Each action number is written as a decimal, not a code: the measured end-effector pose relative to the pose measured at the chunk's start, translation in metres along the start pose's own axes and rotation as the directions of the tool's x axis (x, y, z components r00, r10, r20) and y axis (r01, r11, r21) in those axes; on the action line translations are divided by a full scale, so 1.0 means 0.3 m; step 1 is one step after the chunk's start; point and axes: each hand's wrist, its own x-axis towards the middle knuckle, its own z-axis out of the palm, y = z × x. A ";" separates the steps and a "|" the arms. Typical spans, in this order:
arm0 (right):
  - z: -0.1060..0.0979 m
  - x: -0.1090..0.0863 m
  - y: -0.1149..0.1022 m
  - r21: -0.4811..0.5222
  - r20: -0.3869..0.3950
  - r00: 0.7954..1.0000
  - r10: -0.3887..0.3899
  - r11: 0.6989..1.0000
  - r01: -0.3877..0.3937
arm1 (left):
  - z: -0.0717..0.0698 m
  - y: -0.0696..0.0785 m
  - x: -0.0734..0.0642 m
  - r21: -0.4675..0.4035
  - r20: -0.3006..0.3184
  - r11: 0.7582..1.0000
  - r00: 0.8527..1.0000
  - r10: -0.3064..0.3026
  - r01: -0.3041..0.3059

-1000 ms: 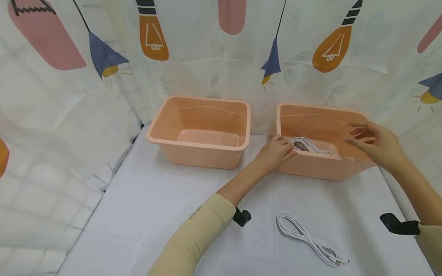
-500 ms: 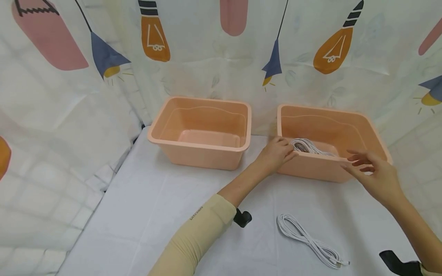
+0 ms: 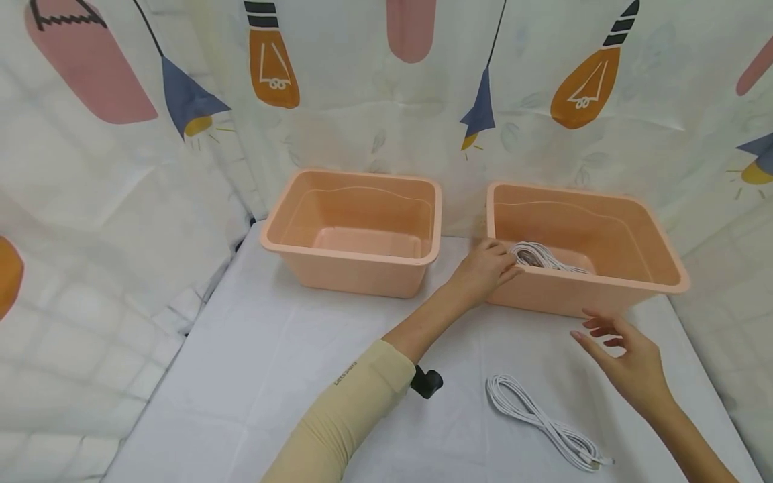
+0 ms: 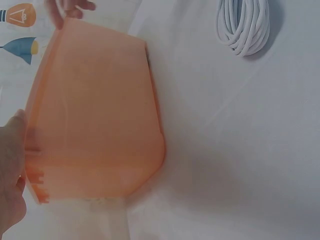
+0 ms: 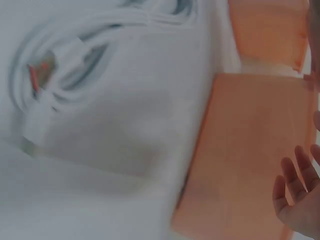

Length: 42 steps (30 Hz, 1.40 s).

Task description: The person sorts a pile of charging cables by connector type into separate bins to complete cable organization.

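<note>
My left hand [image 3: 481, 274] grips the front left corner of the right-hand peach plastic bin [image 3: 555, 293], fingers over its rim. A coiled white cable [image 3: 539, 256] lies inside that bin, partly hidden by the front wall. My right hand [image 3: 631, 369] is held over the table in front of the bin, fingers loosely bent, holding nothing. Nearest to it, a second bundled white cable [image 3: 543, 424] lies on the white cloth. In the right wrist view its light plug [image 5: 37, 122] looks blurred. The left wrist view shows the bin's outer wall [image 4: 95, 110] beside my left thumb.
Another peach bin [image 3: 362, 272], with nothing seen inside, stands to the left of the first, a gap between them. A printed curtain [image 3: 386, 121] hangs close behind both. White cloth covers the table [image 3: 241, 376], whose left edge runs along another hanging sheet.
My right hand has come out from over the right bin, moving down and toward me to above the table. The left hand stays on the rim; bins and cables keep their places.
</note>
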 end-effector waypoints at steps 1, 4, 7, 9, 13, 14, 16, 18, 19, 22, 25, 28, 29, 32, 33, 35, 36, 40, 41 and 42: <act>0.012 -0.015 0.002 0.001 0.004 1.000 0.000 1.000 0.000 | 0.000 0.001 0.000 -0.001 0.001 1.000 1.000 -0.001 0.001; 0.049 -0.062 0.007 -0.005 0.023 1.000 0.012 1.000 -0.012 | 0.001 0.003 0.002 0.002 0.001 1.000 1.000 0.000 0.000; 0.084 -0.109 0.012 -0.017 0.052 0.998 0.028 0.999 -0.027 | 0.003 0.005 0.004 0.010 -0.004 1.000 1.000 0.008 -0.008; 0.107 -0.138 0.014 -0.025 0.074 0.997 0.033 0.999 -0.032 | 0.003 0.007 0.005 0.016 -0.007 1.000 1.000 0.013 -0.013; 0.153 -0.195 0.024 -0.036 0.138 0.990 0.032 0.999 -0.027 | 0.000 0.010 0.005 0.025 -0.007 1.000 1.000 0.012 -0.012; 0.164 -0.208 0.026 -0.029 0.151 0.988 0.030 0.999 -0.026 | -0.001 0.011 0.005 0.026 -0.005 1.000 1.000 0.010 -0.010; 0.184 -0.234 0.032 -0.023 0.184 0.982 0.033 0.999 -0.029 | -0.003 0.012 0.005 0.026 -0.001 1.000 1.000 0.006 -0.006; 0.200 -0.257 0.038 -0.005 0.210 0.977 0.035 0.999 -0.035 | -0.003 0.012 0.005 0.025 0.003 1.000 1.000 0.004 -0.004; 0.208 -0.267 0.042 0.002 0.218 0.975 0.032 0.999 -0.034 | -0.003 0.012 0.006 0.025 0.006 1.000 1.000 0.004 -0.004; 0.224 -0.293 0.053 0.023 0.230 0.973 0.010 1.000 -0.015 | -0.003 0.011 0.006 0.021 0.014 1.000 1.000 0.002 -0.002; 0.234 -0.312 0.064 0.043 0.234 0.972 -0.011 0.999 0.001 | -0.003 0.010 0.005 0.016 0.019 1.000 1.000 -0.001 0.001; 0.242 -0.330 0.073 0.077 0.245 0.969 -0.020 0.997 0.001 | -0.001 0.009 0.004 0.013 0.012 1.000 1.000 0.001 -0.001; 0.243 -0.336 0.075 0.077 0.251 0.968 -0.012 0.997 -0.008 | 0.000 0.009 0.003 0.013 0.009 1.000 1.000 0.002 -0.002; 0.249 -0.353 0.082 0.090 0.256 0.967 -0.016 0.996 -0.008 | 0.001 0.008 0.002 0.014 0.008 1.000 1.000 0.001 -0.001; 0.251 -0.356 0.085 0.089 0.255 0.967 -0.019 0.996 -0.004 | 0.000 0.008 0.001 0.014 0.010 1.000 1.000 -0.003 0.003; 0.253 -0.360 0.089 0.091 0.254 0.967 -0.034 0.996 0.011 | 0.000 0.008 0.002 0.014 0.017 1.000 1.000 -0.010 0.010; 0.254 -0.360 0.092 0.096 0.252 0.967 -0.045 0.995 0.021 | 0.000 0.008 0.002 0.016 0.021 1.000 1.000 -0.014 0.014; 0.254 -0.353 0.099 0.080 0.254 0.965 -0.067 0.996 0.048 | 0.001 0.007 0.003 0.020 0.030 1.000 0.999 -0.022 0.021; 0.251 -0.350 0.100 0.078 0.250 0.966 -0.070 0.996 0.052 | 0.001 0.007 0.003 0.021 0.032 1.000 0.999 -0.022 0.021; 0.249 -0.347 0.100 0.075 0.242 0.967 -0.078 0.995 0.061 | 0.001 0.007 0.002 0.022 0.034 1.000 0.999 -0.022 0.022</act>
